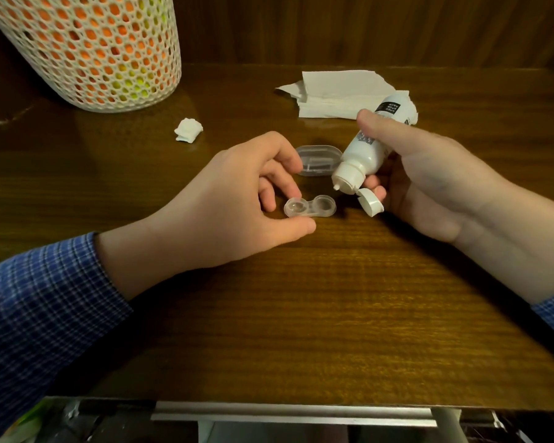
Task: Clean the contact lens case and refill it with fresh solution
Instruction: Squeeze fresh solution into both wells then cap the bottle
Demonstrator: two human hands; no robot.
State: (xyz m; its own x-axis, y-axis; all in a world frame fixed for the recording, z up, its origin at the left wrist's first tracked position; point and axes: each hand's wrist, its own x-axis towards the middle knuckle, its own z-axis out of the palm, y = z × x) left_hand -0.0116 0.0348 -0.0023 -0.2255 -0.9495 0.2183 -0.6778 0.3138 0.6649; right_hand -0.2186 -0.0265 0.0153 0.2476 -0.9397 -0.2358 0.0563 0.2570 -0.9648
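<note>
The clear plastic twin-well lens case [310, 206] is steadied on the dark wooden table [301, 314], pinched at its left well by the left hand [237, 199] between thumb and curled fingers [269, 193]. The white solution bottle [365, 148] is gripped by the right hand [429, 180], nozzle tilted down just above the right well, flip cap open.

- Clear two-well contact lens case [310, 206]: lies flat and open on the bench, centre.
- Its clear lid [317, 159]: lies just beyond it, apart.
- White solution bottle [363, 151]: tilted nozzle-down toward the case, flip cap [370, 202] hanging open.
</note>
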